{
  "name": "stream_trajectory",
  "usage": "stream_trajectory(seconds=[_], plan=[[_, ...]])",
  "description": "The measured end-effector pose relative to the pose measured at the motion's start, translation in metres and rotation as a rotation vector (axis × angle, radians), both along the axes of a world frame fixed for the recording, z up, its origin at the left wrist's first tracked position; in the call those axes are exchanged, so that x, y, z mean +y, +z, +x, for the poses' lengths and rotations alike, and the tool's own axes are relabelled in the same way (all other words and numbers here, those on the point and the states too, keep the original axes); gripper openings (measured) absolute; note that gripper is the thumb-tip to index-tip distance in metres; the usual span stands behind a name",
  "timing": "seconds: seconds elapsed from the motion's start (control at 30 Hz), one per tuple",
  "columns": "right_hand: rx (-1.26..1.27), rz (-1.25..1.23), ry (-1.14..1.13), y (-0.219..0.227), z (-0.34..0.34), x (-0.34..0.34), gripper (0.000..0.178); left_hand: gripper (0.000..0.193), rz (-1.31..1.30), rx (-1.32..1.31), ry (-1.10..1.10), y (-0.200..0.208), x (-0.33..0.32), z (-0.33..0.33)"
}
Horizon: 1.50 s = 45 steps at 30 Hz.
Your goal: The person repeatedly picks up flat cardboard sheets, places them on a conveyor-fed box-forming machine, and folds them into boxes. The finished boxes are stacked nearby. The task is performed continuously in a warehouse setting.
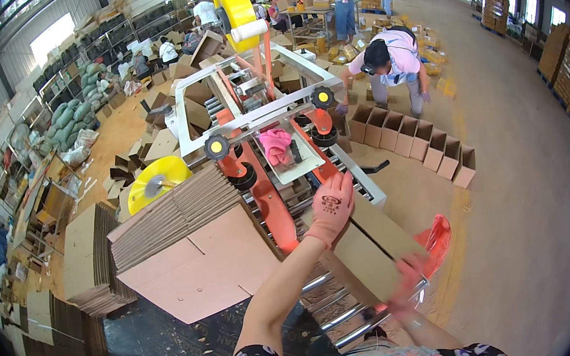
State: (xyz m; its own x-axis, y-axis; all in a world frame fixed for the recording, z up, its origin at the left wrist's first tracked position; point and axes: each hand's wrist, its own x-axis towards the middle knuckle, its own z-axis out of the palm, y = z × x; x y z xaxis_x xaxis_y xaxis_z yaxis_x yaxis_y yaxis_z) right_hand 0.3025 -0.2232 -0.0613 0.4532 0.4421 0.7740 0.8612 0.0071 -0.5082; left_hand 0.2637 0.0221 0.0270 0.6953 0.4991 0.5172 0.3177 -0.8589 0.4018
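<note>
A cardboard box (360, 258) with its top flaps folded together lies on the metal rollers (336, 320) at the near end of a carton sealing machine (277, 211). A dark gap runs between the two flaps. My left hand (333, 208), in a pink glove, rests on the far end of the box, fingers stretched forward. At the box's near right end is my right hand (408, 280), also gloved. It is smeared by motion, so its grip does not show. A pink cloth (276, 146) lies on the white plate of the machine, ahead of my left hand.
Flattened cartons (188, 263) are stacked to the left on a dark tabletop (200, 351). A large yellow tape roll (235, 13) stands above the machine. On the right, a co-worker (391, 63) bends beside a row of open boxes (413, 139). A red bag (437, 238) hangs near the rollers.
</note>
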Motion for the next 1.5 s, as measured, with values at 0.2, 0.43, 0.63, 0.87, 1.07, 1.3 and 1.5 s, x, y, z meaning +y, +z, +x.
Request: stream_trajectory(seconds=[0.2,0.43,0.63,0.87,1.07,1.3,1.5], plan=[[-0.030,0.146,-0.030,-0.014,-0.022,0.171,0.032,0.034,0.056,-0.071,-0.056,-0.013,-0.015,-0.093],[-0.429,-0.144,0.543,0.090,-0.199,0.301,0.053,0.029,-0.165,0.216,0.910,-0.026,0.017,-0.317],[-0.365,-0.012,0.998,0.088,-0.214,0.245,0.021,0.048,0.035,0.363,0.669,0.040,0.005,-0.417],[-0.089,-0.259,1.644,0.147,-0.109,0.092,0.014,0.050,-0.153,0.543,0.917,0.070,-0.004,-0.423],[0.253,-1.214,2.080,0.135,-0.161,0.081,0.027,0.035,0.103,1.003,0.135,-0.007,-0.141,-0.362],[-0.542,-0.223,1.304,0.092,-0.174,0.064,0.047,0.045,-0.215,0.423,-0.148,0.099,-0.183,-0.391],[-0.497,-0.359,0.816,0.130,-0.094,0.047,0.043,0.056,0.378,0.141,0.412,0.057,-0.158,-0.360]])
